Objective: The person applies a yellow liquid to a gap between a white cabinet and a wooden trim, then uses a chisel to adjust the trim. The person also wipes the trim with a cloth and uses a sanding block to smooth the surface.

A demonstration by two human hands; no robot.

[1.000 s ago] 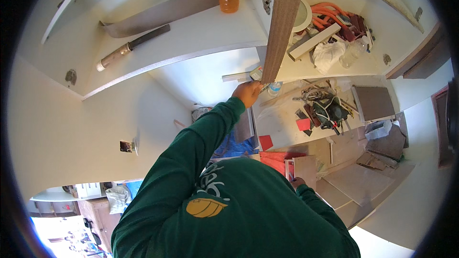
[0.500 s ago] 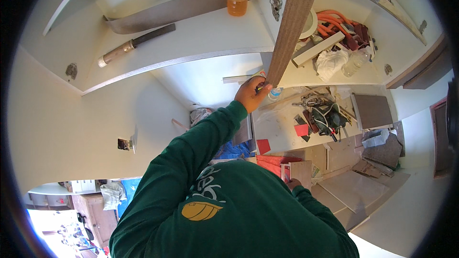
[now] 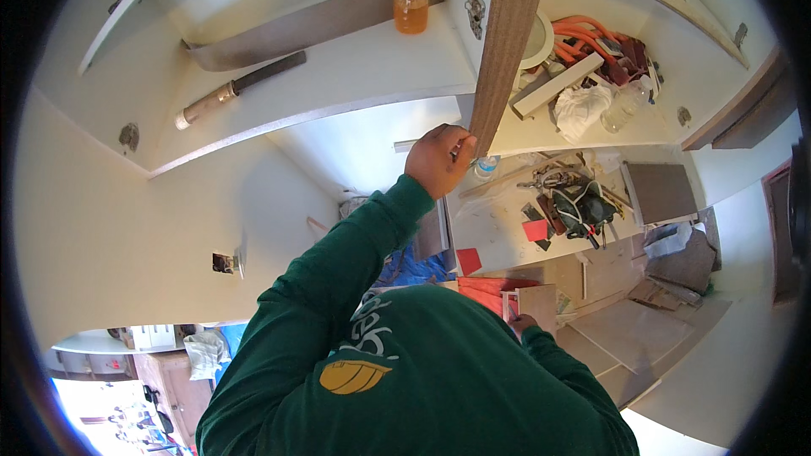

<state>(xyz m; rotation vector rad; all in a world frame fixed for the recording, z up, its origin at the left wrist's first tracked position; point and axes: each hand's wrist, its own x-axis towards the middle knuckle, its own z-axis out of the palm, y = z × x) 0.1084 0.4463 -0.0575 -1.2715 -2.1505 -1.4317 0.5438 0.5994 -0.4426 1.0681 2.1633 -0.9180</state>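
Observation:
My left hand is raised to the lower end of a brown wood-grain strip that faces the upright between two open cabinet sections. Its fingers are curled closed, with the tips against the strip's left edge; whatever they pinch is hidden. Low down beside my body, my right hand is next to a small light-brown panel, and its fingers are mostly out of sight. A plastic bottle with a blue label stands just below and right of my left hand.
The left shelf holds a wooden-handled blade, a curved grey-brown strip and a bottle of orange liquid. Orange hose and a white cloth lie in the right section. Below, tools and a dark bag lie on a counter.
The left hand has turned and curled more at the strip's lower end. A yellowish-green object that showed behind its fingers is out of sight. The view has shifted slightly.

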